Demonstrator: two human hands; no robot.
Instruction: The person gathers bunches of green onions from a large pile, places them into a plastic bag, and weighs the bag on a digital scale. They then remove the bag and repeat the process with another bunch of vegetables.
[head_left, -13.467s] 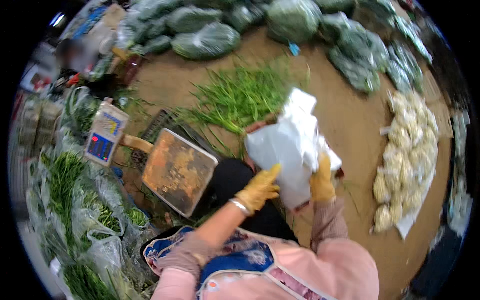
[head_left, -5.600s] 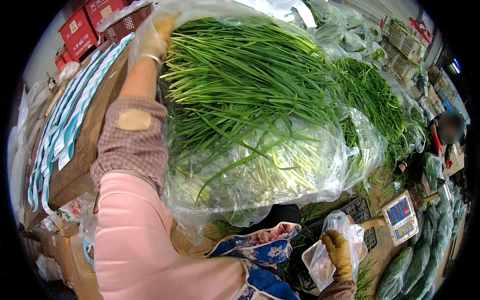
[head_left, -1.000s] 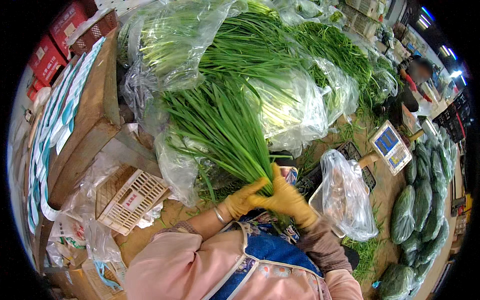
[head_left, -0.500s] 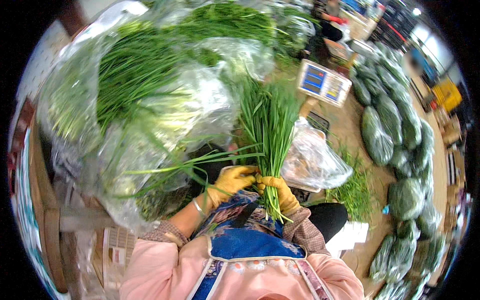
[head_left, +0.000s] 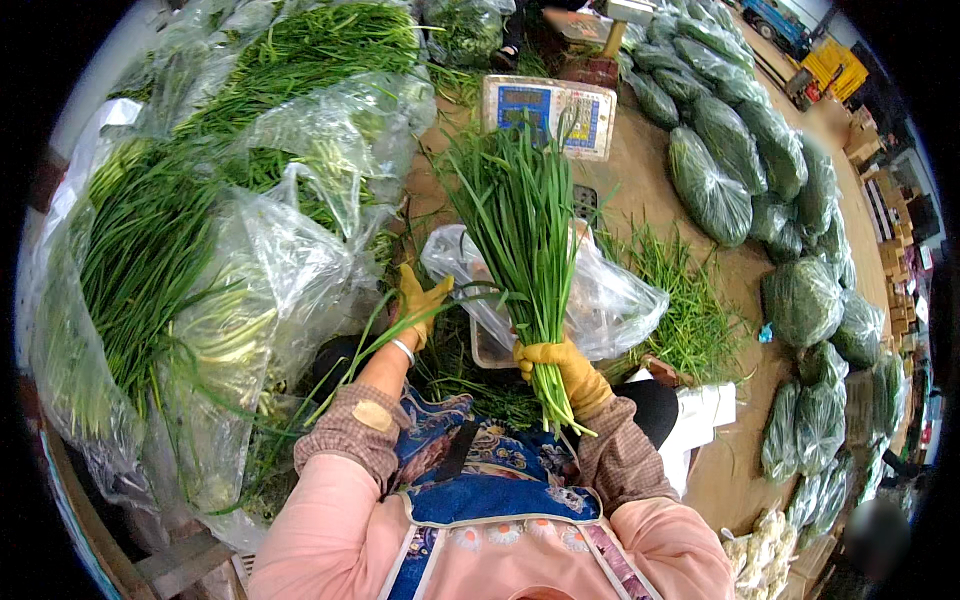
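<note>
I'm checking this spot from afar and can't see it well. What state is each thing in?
Right hand: closed around the leaf bunch.
Leaf bunch: gathered at the stems, tips fanned out.
Left hand: open, thumb apart from fingers.
Scale display: facing up; whether lit, unclear.
Clear bag: crumpled, over the scale pan.
Large bag at left: open, long leaves exposed.
Loose greens: heaped, unbagged.
Green vegetables at right: wrapped in clear plastic.

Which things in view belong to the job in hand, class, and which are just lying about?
Belonging, likely:
green stalk bundle, held in the right hand
stalk pile at left
scale

Lying about, apparently:
wrapped vegetables at right
blue scrap
yellow object in background
</note>
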